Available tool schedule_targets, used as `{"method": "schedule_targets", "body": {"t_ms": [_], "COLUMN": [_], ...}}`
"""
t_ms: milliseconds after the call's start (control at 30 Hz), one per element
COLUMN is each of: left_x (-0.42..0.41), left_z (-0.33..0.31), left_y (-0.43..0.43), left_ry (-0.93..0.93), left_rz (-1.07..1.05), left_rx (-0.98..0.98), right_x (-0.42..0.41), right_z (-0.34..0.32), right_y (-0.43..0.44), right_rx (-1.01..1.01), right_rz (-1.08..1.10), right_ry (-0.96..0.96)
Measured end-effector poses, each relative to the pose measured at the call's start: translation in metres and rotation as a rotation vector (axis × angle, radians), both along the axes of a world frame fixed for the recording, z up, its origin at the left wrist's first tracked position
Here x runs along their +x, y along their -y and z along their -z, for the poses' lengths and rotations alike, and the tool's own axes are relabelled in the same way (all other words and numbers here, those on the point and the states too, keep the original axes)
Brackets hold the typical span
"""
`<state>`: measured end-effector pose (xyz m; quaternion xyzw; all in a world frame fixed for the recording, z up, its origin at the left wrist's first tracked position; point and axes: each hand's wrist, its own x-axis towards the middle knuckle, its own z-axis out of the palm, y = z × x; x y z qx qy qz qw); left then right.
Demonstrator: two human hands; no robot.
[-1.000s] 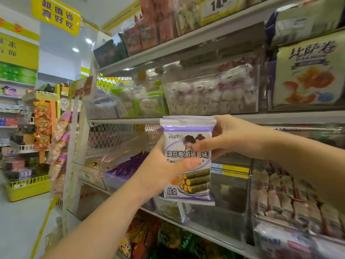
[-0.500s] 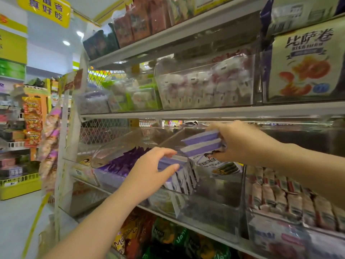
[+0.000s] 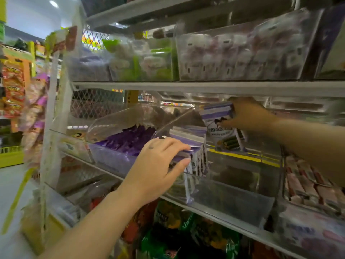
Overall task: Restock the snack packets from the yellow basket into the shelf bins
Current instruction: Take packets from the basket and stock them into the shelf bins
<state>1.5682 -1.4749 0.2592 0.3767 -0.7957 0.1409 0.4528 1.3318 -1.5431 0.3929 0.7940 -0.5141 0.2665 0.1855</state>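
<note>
Purple-and-white snack packets (image 3: 217, 114) are held in the right hand (image 3: 249, 115), thumb curled over the printed front and fingers wrapped behind. The small stack is gripped by its upper end and hangs tilted over the rear of a clear bin (image 3: 235, 200) on the middle shelf, just under the shelf rail (image 3: 205, 86) above. The count in the stack cannot be told owing to blur. A row of matching packets (image 3: 196, 146) is stood upright at the bin's left front. The left hand (image 3: 158, 165) is laid over this row, with fingers bent across the top edges and thumb pressed to the front face, so the row is pinched. To the left, a neighbouring bin (image 3: 112, 159) is filled with dark purple packets (image 3: 130, 139). To the right, pink-and-white packets (image 3: 306, 184) are noted in another bin. Above the rail, pale wrapped sweets (image 3: 239, 53) and green packs (image 3: 156, 60) are stored in clear bins. Below the middle shelf, coloured bags (image 3: 177, 227) are seen
</note>
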Motion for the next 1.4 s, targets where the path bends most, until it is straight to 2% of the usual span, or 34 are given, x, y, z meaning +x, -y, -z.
{"method": "schedule_targets", "body": {"t_ms": [233, 333, 400, 467, 633, 700, 733, 800, 867, 933, 1000, 1167, 1400], "left_x": [0.005, 0.005, 0.004, 0.003, 0.003, 0.004, 0.005, 0.009, 0.013, 0.018, 0.027, 0.055, 0.114], "left_z": [0.009, 0.013, 0.015, 0.016, 0.015, 0.013, 0.012, 0.010, 0.010, 0.015, 0.027, 0.093, 0.215], "left_y": [0.006, 0.009, 0.009, 0.009, 0.007, 0.004, 0.001, -0.006, -0.015, -0.028, -0.043, -0.092, -0.176], "left_ry": [0.005, -0.040, -0.049, -0.056, -0.036, -0.018, -0.010, -0.016, -0.059, -0.161, -0.268, -0.431, -0.204], "left_rz": [0.010, 0.024, 0.022, 0.014, -0.005, -0.021, -0.032, -0.059, -0.078, -0.078, -0.094, -0.185, -0.471], "left_rx": [-0.066, -0.095, -0.113, -0.120, -0.086, -0.059, -0.044, -0.021, -0.013, -0.004, 0.010, 0.133, 0.553], "right_x": [0.042, 0.052, 0.051, 0.046, 0.037, 0.037, 0.038, 0.039, 0.042, 0.049, 0.060, 0.099, 0.163], "right_z": [-0.001, 0.013, 0.020, 0.022, 0.018, 0.015, 0.012, 0.007, 0.007, 0.016, 0.035, 0.117, 0.282], "right_y": [0.034, 0.044, 0.048, 0.049, 0.047, 0.040, 0.035, 0.021, -0.002, -0.036, -0.070, -0.132, -0.177], "right_rx": [0.205, 0.426, 0.599, 0.737, 0.842, 0.816, 0.743, 0.506, 0.265, 0.016, -0.112, 0.030, 0.389], "right_rz": [-0.102, -0.153, -0.106, -0.041, 0.011, 0.023, 0.034, 0.014, -0.080, -0.229, -0.362, -0.512, -0.616], "right_ry": [0.197, 0.372, 0.434, 0.433, 0.323, 0.306, 0.264, 0.159, 0.135, 0.062, -0.016, -0.051, -0.056]}}
